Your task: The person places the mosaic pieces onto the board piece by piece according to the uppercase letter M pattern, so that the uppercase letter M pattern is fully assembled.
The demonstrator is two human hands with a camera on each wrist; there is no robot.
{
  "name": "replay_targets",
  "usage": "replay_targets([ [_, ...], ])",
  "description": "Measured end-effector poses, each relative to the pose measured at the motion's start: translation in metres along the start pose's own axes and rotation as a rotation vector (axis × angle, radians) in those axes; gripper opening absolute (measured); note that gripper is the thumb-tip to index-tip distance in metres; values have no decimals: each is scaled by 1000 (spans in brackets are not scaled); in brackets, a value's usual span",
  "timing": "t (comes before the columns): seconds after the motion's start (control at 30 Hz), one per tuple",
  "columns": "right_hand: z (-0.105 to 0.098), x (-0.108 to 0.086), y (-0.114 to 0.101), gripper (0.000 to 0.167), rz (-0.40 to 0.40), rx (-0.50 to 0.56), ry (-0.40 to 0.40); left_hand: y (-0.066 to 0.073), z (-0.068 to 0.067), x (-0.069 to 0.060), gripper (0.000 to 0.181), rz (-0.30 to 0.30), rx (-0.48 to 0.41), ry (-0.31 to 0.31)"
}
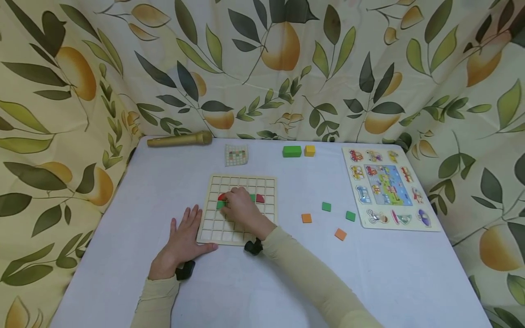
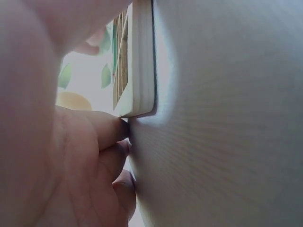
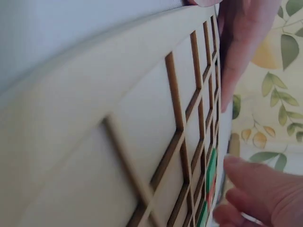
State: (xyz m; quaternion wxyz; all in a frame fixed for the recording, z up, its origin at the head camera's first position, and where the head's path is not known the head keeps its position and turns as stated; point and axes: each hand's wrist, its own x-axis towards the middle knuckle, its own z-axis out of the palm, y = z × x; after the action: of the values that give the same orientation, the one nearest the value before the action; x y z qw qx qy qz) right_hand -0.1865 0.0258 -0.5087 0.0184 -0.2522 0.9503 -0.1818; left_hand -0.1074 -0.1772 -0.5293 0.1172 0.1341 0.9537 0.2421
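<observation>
A pale wooden grid board (image 1: pixel 209 233) lies on the table, with red rounded pieces (image 1: pixel 260 198) and green squares (image 1: pixel 220 205) in its upper middle cells. My right hand (image 1: pixel 246 209) is over the board, its bent fingertips at the left red and green pieces. Whether a piece is between those fingertips is hidden. My left hand (image 1: pixel 182 237) rests spread on the table at the board's lower left corner, thumb along the front edge. In the left wrist view, fingers (image 2: pixel 113 130) touch the table beside the board's corner (image 2: pixel 142 101).
Loose green tiles (image 1: pixel 326 207) and orange tiles (image 1: pixel 306 218) lie right of the board. Farther right is a picture puzzle board (image 1: pixel 357 218). Along the back are a gold-coloured tube (image 1: pixel 176 140), a small patterned grid card (image 1: pixel 236 155), a green block (image 1: pixel 292 151) and a yellow block (image 1: pixel 309 151).
</observation>
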Motion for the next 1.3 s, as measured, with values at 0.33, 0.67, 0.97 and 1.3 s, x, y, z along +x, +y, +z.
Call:
replay_targets([
  [0.33, -25, -47, 42, 27, -89, 130, 59, -1, 2, 1, 115, -4, -7, 10],
  [0.67, -59, -99, 108, 29, 122, 136, 154, -2, 3, 1, 115, 10, -4, 14],
  [0.97, -85, -146, 159, 33, 292, 129, 160, -1, 2, 2, 115, 12, -3, 15],
  [1.3, -86, -179, 185, 40, 376, 68, 99, -1, 2, 1, 114, 4, -11, 8],
])
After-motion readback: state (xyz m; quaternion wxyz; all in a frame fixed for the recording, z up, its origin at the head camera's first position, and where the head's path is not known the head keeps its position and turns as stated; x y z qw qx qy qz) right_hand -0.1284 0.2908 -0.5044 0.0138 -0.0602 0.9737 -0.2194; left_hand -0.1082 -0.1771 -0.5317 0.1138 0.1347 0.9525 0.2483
